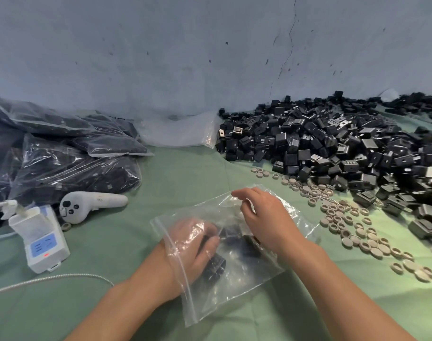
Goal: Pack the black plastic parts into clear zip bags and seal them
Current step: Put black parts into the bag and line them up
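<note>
The clear zip bag lies on the green cloth, near the front edge and between both forearms. The left hand is inside the bag's open mouth, fingers curled round black parts. The right hand lies on the bag's far side, fingers loosely spread; whether it pinches the film cannot be determined. The loose parts pile is at far right, and the filled bags are at far left.

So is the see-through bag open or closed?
Open: the left hand is inside the clear bag, holding black parts.
</note>
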`<state>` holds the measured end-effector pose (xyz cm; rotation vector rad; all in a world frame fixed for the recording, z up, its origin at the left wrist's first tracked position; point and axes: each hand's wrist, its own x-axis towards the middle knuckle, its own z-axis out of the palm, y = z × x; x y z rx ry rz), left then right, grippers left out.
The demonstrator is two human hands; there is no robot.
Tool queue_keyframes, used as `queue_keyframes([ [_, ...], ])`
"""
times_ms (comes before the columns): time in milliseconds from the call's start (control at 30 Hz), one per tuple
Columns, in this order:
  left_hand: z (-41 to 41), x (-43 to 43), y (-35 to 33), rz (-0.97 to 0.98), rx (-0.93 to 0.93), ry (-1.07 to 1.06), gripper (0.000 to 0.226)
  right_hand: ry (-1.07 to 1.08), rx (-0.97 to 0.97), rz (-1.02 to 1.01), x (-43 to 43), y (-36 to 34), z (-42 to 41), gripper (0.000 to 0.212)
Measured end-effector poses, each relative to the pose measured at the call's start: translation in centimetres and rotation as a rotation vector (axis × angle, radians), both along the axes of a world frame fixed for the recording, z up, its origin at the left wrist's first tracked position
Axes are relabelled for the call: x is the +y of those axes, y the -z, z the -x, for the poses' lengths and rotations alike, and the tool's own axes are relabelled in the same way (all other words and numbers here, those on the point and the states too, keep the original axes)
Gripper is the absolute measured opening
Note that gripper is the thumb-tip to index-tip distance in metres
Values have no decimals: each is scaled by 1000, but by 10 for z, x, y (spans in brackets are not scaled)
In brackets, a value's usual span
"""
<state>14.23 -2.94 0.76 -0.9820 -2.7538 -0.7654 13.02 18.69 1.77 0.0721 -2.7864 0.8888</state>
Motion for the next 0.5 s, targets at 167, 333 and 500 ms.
queue_keyframes([
  [167, 13, 23, 1, 150, 36, 12, 40, 10, -11, 2, -3, 3, -20, 33],
  [333, 14, 37, -1, 179, 56, 15, 41, -72, -47, -63, -10, 6, -37, 36],
  [500, 3, 37, -4, 143, 38, 55, 59, -109, -73, -31, -6, 1, -37, 39],
])
